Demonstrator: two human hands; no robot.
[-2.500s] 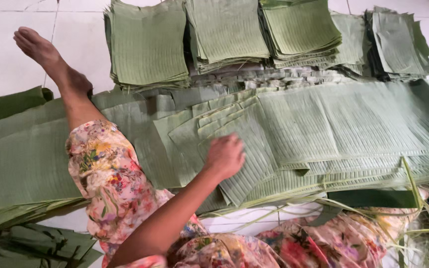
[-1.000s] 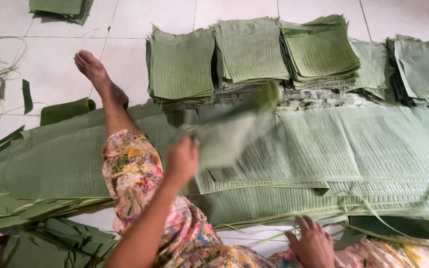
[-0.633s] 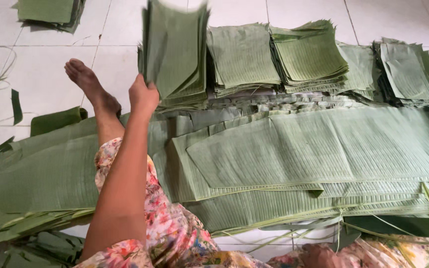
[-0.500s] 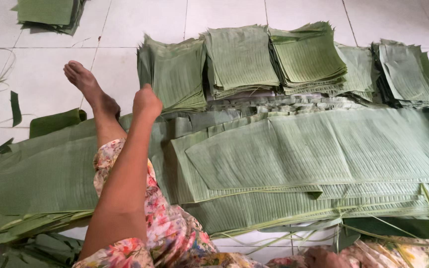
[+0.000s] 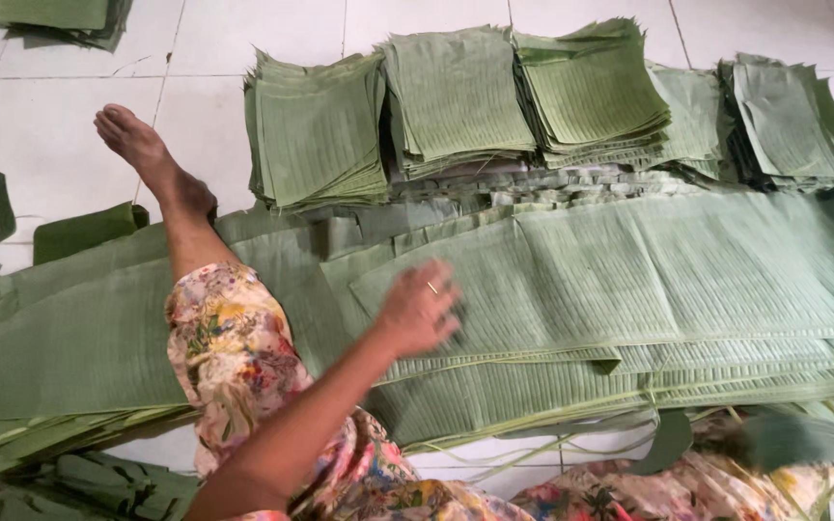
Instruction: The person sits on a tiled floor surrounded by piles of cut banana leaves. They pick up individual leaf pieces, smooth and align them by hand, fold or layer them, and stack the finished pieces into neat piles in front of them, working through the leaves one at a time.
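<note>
Since your left hand [image 5: 419,311] left the nearest stack of square-cut green banana-leaf sheets [image 5: 316,130], it hovers, fingers loosely apart, over the long green banana-leaf strips [image 5: 649,280].

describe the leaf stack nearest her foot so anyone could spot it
A row of cut leaf stacks lies on the white tile floor beyond the long leaves. The leftmost stack sits at its end, closest to the bare foot.

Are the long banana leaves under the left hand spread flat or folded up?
Spread flat. The long banana leaves lie open in overlapping layers across the floor, ribs showing along their length, and the left hand hovers over or touches the top one.
</note>
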